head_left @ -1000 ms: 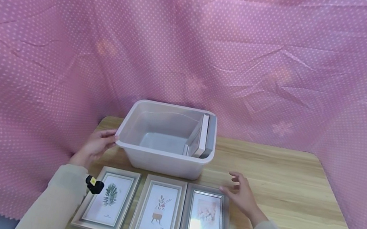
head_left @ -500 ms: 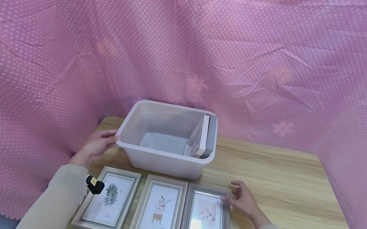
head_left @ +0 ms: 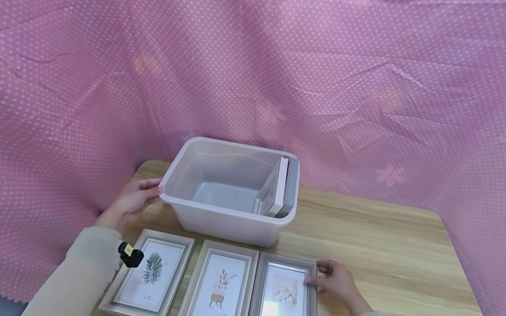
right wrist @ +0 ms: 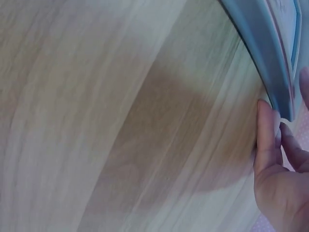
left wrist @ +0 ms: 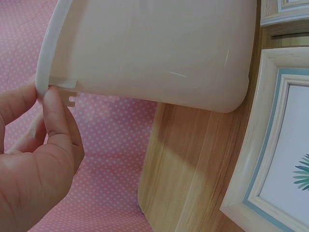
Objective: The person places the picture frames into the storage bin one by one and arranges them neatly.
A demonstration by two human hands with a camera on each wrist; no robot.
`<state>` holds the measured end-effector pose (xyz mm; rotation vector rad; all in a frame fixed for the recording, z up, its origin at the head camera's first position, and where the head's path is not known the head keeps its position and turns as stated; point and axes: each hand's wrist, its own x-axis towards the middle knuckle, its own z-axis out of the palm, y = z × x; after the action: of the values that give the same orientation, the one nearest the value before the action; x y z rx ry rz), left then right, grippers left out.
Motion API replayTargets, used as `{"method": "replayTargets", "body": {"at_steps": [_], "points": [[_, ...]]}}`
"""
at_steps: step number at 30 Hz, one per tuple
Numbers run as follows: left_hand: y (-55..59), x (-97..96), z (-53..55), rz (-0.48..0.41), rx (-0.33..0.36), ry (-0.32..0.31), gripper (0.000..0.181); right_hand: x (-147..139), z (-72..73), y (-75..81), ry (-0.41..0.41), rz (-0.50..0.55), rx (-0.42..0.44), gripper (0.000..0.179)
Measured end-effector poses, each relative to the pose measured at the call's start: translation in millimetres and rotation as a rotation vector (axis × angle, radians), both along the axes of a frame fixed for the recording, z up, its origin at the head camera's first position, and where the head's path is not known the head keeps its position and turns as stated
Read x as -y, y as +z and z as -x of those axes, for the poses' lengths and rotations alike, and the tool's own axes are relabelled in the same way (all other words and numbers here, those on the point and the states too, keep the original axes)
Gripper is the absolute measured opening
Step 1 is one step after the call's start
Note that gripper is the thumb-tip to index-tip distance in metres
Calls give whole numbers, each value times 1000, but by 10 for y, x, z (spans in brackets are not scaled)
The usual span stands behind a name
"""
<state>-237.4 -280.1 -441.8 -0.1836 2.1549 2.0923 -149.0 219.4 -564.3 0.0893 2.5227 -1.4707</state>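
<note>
Head view: nearest me, flat on the table (head_left: 386, 238), lies the pink-flower frame (head_left: 285, 302). I judge it stiff and light, its pane slippery and breakable, so best taken by the border. It's silvery-grey, bevelled, the front catching glare. My right hand (head_left: 336, 283) touches its far right corner; whether the fingers grip, I can't tell. Beyond, my left hand (head_left: 133, 199) pinches the rim of the tub (head_left: 223, 225).

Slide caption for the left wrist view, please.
Left hand pinches the rim of a pale bin, a framed leaf print lying nearby on the wooden tabletop.
</note>
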Motion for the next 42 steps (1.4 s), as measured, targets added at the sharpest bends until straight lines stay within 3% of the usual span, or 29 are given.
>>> {"method": "replayTargets", "body": {"at_steps": [12,25,35,42], "points": [[20,-17,48,4,19,19,49,108,17,39,-66,-52,23,53],[62,-33,66,22,48,41,51,106,41,61,-100,-4,39,43],[41,-24,92,6,38,41,51,-2,55,140,-73,167,33,48],[50,-15,81,-21,22,38,51,-107,105,208,-44,325,79,60]]}}
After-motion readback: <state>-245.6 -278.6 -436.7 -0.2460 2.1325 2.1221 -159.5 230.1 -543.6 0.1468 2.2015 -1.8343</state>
